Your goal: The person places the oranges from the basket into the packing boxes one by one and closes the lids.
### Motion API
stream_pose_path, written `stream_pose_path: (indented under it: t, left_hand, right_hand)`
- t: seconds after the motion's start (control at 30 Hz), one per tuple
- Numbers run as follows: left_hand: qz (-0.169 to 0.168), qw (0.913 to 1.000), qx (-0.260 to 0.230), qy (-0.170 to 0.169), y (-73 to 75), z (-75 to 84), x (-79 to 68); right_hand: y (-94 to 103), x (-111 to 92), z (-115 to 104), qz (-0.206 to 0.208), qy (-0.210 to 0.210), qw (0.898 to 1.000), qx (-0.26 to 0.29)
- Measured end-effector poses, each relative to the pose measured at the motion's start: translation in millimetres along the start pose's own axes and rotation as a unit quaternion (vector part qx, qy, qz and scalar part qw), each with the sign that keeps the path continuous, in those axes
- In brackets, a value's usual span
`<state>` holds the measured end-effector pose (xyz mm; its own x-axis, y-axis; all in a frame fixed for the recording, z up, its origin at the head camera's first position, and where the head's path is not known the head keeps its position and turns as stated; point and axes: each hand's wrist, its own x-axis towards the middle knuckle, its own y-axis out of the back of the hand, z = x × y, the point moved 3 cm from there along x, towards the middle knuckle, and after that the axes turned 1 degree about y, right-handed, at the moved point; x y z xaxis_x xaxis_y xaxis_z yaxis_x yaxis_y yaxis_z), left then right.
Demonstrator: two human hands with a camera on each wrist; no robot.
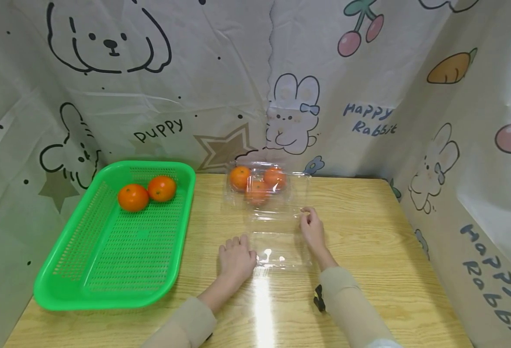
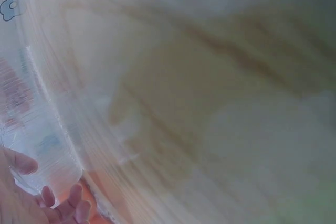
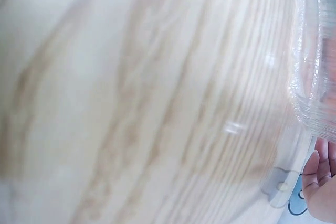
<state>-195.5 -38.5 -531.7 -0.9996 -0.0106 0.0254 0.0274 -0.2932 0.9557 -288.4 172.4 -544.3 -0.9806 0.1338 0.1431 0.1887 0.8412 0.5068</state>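
Observation:
A hinged clear plastic box (image 1: pixel 277 244) lies unfolded on the table in front of both hands. Three oranges (image 1: pixel 257 192) sit in clear plastic at its far end; overlapping layers hide whether that is a second box. My left hand (image 1: pixel 236 261) rests beside the near half's left edge, fingers extended forward. In the left wrist view, that hand (image 2: pixel 50 200) shows loosely bent fingers near the plastic. At the right edge, close to the fold, my right hand (image 1: pixel 313 233) pinches the plastic with bent fingers. The right wrist view has this hand (image 3: pixel 321 182) at a plastic corner.
A green plastic basket (image 1: pixel 186 227) stands on the left of the wooden table (image 1: pixel 360 222), with two oranges (image 1: pixel 148 192) in its far part. A printed cloth (image 1: pixel 220 87) hangs behind the table and along its sides.

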Motion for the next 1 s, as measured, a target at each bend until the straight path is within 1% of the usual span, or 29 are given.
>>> stream_pose_path:
  t: [0.17, 0.27, 0.57, 0.87, 1.0]
  left_hand:
    - [0.0, 0.9999, -0.003, 0.012, 1.4, -5.6, -0.4]
    - [0.0, 0.9998, -0.009, 0.019, 3.3, -8.5, -0.8]
    - [0.014, 0.9995, -0.011, 0.026, 6.7, -18.8, -0.5]
    - [0.02, 0.9987, -0.027, 0.038, 7.7, -26.5, 0.6]
    - [0.022, 0.9986, -0.023, 0.042, 8.7, -28.7, 0.3]
  right_hand:
    - [-6.6, 1, -3, -0.018, -0.006, 1.0, 0.005]
    - [-11.0, 2, -5, -0.022, -0.005, 1.0, -0.003]
    - [-21.1, 3, -13, -0.024, 0.013, 1.0, -0.002]
    - [-28.8, 4, -18, -0.025, 0.014, 1.0, -0.008]
    - [-31.2, 4, -19, -0.025, 0.017, 0.999, -0.013]
